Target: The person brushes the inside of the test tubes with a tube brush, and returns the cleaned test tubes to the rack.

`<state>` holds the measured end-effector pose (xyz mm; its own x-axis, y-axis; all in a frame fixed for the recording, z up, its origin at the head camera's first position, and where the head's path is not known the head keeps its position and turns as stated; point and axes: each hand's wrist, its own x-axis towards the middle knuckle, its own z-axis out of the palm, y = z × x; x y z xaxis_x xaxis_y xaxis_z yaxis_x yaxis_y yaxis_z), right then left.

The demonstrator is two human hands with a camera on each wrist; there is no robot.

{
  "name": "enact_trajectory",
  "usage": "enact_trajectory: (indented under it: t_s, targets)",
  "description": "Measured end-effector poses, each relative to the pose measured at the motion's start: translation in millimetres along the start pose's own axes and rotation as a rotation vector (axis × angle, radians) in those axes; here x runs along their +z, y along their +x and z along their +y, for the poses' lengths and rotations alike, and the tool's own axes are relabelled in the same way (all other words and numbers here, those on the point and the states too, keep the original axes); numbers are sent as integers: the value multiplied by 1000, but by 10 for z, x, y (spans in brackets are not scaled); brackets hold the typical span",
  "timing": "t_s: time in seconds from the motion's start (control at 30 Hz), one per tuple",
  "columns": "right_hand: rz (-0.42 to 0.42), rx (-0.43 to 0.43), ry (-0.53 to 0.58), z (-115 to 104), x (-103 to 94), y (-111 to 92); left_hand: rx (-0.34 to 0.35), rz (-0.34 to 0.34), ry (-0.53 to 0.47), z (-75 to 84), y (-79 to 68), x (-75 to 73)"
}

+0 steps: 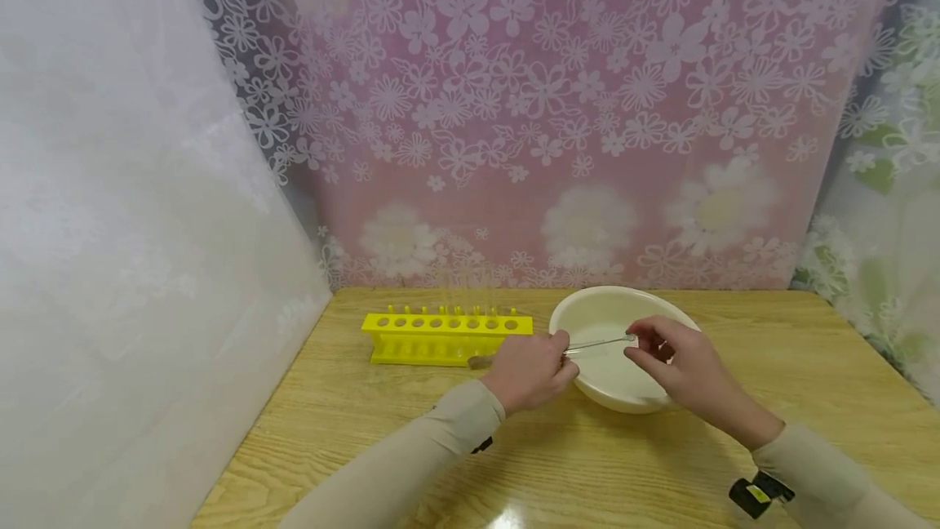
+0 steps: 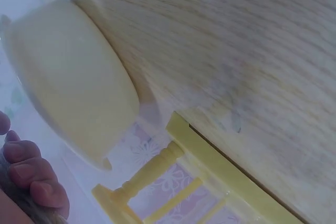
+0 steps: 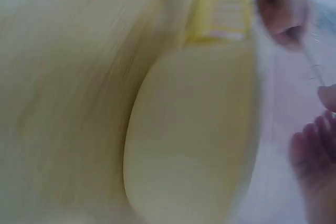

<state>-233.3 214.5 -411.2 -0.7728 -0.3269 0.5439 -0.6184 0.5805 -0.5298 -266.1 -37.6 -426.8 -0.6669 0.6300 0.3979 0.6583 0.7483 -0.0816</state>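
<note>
A thin test tube brush (image 1: 598, 343) is stretched between both hands above a cream basin (image 1: 617, 409). My left hand (image 1: 530, 372) grips it around its greyish bristle part, whose tip (image 1: 481, 362) pokes out on the left. From there the wire stem runs right to a small loop. At that loop my right hand (image 1: 679, 362) pinches with thumb and fingertips. In the left wrist view the curled left fingers (image 2: 34, 174) show at the lower left edge. The right wrist view is blurred, with the right hand (image 3: 317, 156) at its right edge.
A yellow test tube rack (image 1: 448, 323) stands left of the basin, with several clear tubes (image 1: 470, 288) upright in it. Both stand on a wood-grain table (image 1: 330, 431). A pink flowered curtain (image 1: 514, 104) hangs behind, and a white sheet (image 1: 132, 227) hangs on the left.
</note>
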Motion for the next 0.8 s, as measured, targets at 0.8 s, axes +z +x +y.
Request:
enact_trajectory:
  t_s: [0.8]
  targets:
    - [-207, 218, 310, -37, -103, 22, 48, 102, 54, 2, -16, 12]
